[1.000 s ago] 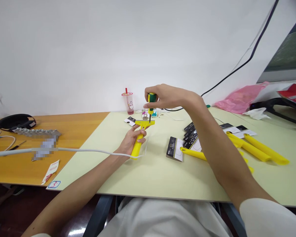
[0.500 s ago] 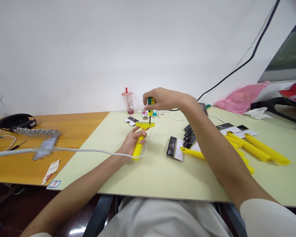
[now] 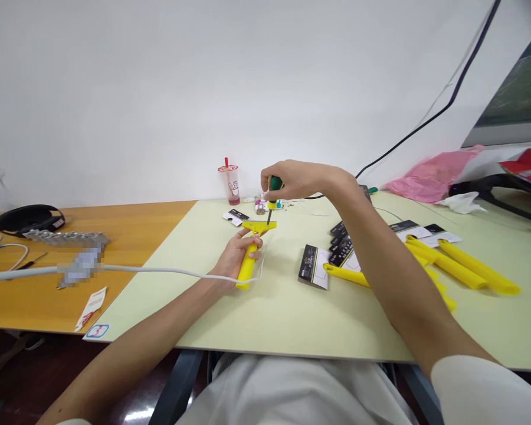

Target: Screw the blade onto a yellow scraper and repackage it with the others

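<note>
My left hand [image 3: 235, 257] is wrapped round the handle of a yellow scraper [image 3: 248, 265], its wide head turned away from me. Above it, my right hand [image 3: 289, 179] grips a screwdriver [image 3: 274, 190] with a green and yellow handle. The dark shaft slants down, and its tip meets the right part of the scraper head. Whether it sits in a screw is too small to tell. A thin white cable [image 3: 159, 269] runs across my left wrist and loops by the scraper.
Right of my hands lie black-and-white cards [image 3: 314, 267] and several yellow handles [image 3: 480, 271], partly behind my right forearm. A drink cup [image 3: 230, 184] with a red straw stands by the wall, near small parts [image 3: 260, 208]. A headset [image 3: 30, 218] rests on the wooden table at left.
The screwdriver has tilted, its handle shifting slightly right and its tip staying on the scraper head. My right hand has moved a little right with it. My left hand is nearly still.
</note>
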A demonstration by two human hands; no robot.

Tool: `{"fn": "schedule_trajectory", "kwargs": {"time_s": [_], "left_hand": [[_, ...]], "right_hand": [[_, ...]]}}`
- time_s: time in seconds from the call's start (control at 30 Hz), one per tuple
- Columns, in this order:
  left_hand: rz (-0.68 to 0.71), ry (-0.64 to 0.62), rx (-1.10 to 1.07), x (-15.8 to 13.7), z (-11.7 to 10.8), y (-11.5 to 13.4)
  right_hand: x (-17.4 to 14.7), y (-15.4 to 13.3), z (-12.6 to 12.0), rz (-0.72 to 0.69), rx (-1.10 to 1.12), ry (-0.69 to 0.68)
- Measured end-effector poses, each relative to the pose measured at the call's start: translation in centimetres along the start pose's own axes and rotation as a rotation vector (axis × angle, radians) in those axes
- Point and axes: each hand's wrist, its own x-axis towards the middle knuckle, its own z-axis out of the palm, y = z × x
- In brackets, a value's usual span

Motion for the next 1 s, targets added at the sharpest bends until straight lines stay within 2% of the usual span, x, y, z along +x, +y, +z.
{"fn": "schedule_trajectory", "kwargs": {"time_s": [0.2, 0.33, 0.57, 0.8, 1.0], "left_hand": [[0.009, 0.01, 0.005, 0.2, -0.3, -0.1], [0.009, 0.012, 0.008, 0.0, -0.1, -0.1], [-0.013, 0.033, 0.004, 0.2, 0.0, -0.4], [-0.007, 0.013, -0.001, -0.1, 0.1, -0.2], [-0.012, 0.034, -0.005, -0.1, 0.3, -0.3]], "right_hand": [[0.1, -0.2, -0.1, -0.089, 0.076, -0.011], [0.4, -0.6, 0.1, -0.074, -0.002, 0.036], [-0.1, -0.2, 0.1, -0.049, 0.085, -0.083], [0.2, -0.9, 0.1, -0.017, -0.011, 0.04], [-0.2, -0.5, 0.0, -0.067, 0.023, -0.065]]}}
